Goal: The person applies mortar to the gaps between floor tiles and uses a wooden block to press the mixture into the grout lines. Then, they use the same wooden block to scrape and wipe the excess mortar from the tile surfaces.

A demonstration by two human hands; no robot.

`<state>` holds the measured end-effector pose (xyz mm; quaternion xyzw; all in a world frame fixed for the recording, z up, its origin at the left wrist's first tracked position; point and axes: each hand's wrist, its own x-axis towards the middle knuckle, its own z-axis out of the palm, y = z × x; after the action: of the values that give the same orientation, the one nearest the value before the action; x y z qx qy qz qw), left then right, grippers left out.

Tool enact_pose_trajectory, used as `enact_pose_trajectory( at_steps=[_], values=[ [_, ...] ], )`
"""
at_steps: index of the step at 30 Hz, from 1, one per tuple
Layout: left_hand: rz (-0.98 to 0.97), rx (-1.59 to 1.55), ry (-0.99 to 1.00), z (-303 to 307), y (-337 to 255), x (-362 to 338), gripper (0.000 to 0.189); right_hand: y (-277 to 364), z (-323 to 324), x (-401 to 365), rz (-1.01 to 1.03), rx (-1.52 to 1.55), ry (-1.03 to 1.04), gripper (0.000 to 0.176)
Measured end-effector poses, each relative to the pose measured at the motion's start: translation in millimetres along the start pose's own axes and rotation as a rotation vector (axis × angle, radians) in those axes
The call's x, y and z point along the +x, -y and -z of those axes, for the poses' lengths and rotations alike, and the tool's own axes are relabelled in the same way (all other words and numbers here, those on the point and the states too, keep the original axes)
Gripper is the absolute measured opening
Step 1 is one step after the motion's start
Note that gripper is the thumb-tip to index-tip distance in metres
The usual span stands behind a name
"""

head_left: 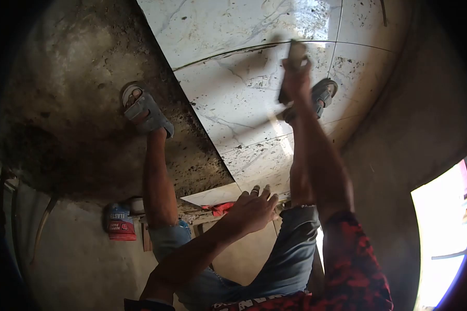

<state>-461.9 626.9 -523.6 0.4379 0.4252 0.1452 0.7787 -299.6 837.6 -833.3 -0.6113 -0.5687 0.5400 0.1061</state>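
My right hand (pixel 297 83) is closed round a blurred tool (pixel 297 54), dark and block-like, held up above the white marbled tiles (pixel 228 98). What kind of tool it is cannot be made out. My left hand (pixel 253 210) is low between my knees, palm down with its fingers apart, a ring on one finger. It rests at the near edge of the tiles, beside a red cloth or glove (pixel 220 209). Black gaps part some of the tiles, and bits of dirt lie scattered on them.
My left sandal (pixel 148 113) stands on rough bare ground (pixel 72 78); my right sandal (pixel 324 96) is on the tiles. A red and blue paint container (pixel 121 223) stands by the wall at lower left. A bright opening (pixel 443 233) is at the right.
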Motion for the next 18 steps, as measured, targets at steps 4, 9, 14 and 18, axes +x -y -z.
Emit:
enact_pose_trajectory(
  at_steps=[4,9,14,18],
  values=[
    [0.012,-0.013,0.058,-5,1,1,0.054,82,55,43,-0.039,-0.584,-0.111,0.065],
    [0.056,-0.035,0.091,-6,-1,10,0.058,-6,-24,-10,0.053,0.145,0.233,0.044],
    [0.096,0.009,0.154,-14,6,19,0.061,40,-65,-43,0.357,-0.61,0.11,0.037],
    [0.067,0.008,0.095,-12,5,25,0.061,59,-18,-11,-0.204,-0.123,-0.232,0.034]
  ],
)
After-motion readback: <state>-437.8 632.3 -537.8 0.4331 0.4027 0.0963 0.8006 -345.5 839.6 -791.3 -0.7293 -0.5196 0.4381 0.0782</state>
